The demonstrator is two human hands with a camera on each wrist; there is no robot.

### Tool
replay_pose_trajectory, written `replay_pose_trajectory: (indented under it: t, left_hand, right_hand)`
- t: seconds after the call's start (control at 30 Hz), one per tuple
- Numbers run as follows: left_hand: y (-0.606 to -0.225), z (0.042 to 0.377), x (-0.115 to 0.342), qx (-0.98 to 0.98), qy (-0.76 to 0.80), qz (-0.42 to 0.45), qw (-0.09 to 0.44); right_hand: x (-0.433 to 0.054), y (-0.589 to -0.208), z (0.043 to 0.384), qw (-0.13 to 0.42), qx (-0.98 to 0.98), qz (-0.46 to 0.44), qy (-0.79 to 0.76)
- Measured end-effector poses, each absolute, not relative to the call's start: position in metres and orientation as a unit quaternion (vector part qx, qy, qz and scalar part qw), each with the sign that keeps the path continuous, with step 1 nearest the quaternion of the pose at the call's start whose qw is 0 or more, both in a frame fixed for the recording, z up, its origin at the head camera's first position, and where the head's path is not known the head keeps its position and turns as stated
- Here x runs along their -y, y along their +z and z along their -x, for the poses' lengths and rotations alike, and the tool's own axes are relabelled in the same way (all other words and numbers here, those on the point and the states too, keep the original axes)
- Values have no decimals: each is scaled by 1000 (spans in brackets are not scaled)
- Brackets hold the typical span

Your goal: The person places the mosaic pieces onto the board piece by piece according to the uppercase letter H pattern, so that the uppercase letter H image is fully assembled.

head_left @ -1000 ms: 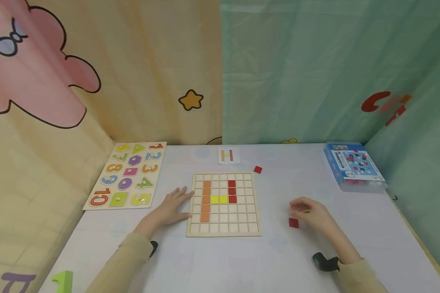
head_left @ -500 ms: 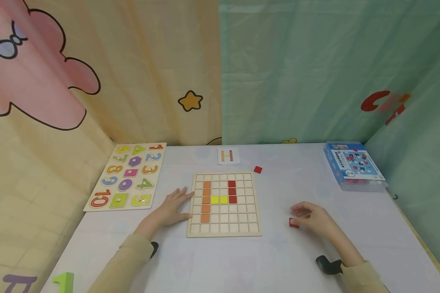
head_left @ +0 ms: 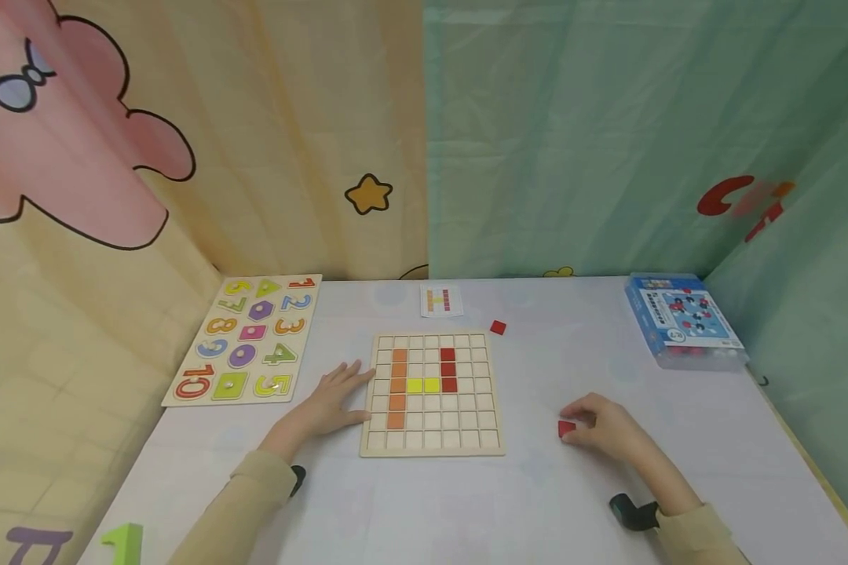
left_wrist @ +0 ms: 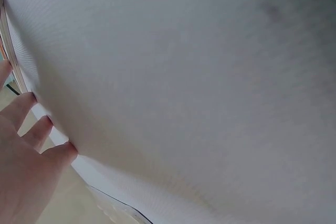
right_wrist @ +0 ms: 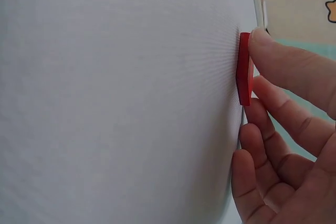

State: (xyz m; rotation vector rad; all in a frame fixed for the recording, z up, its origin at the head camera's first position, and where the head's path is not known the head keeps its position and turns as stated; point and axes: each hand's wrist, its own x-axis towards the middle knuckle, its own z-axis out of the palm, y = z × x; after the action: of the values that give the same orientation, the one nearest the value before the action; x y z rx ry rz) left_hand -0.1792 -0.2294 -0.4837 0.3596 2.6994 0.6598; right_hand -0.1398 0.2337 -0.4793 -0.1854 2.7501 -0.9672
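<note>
In the head view my left hand [head_left: 328,402] lies spread at the left edge of a wooden grid board [head_left: 466,431], thumb and fingertips touching its frame. The left wrist view shows the fingers [left_wrist: 39,132] of this hand resting on the tabletop. On the board stand a column of orange tiles [head_left: 397,384], two yellow tiles [head_left: 423,385] and a short column of red tiles [head_left: 448,369]. To the right, my right hand [head_left: 608,428] pinches a small red square tile [right_wrist: 244,69] between thumb and index finger, low at the white table surface. Its other fingers are curled loosely.
A printed pattern card [head_left: 441,300] lies behind the board, with another red tile [head_left: 498,327] beyond its far right corner. A number puzzle [head_left: 243,341] is at left, a blue box [head_left: 684,322] at back right, and a green figure 1 [head_left: 123,543] at front left.
My right hand has moved down slightly toward the near side, and its thumb and index finger have come together on the red tile. The left hand stays where it was.
</note>
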Motion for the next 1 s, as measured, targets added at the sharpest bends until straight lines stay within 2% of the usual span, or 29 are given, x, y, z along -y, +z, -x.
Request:
replay_pose_trajectory:
  t: [0.37, 0.7, 1.0]
  left_hand:
    - [-482, 183, 230, -952, 224, -132, 162]
    - [-484, 182, 231, -950, 229, -130, 167]
    - [-487, 178, 230, -949, 234, -131, 163]
  right_hand:
    - [-230, -480, 142, 90, -943, 78, -309]
    - [-227, -481, 143, 136, -926, 59, -348]
    - [-196, -472, 157, 119, -908, 28, -402]
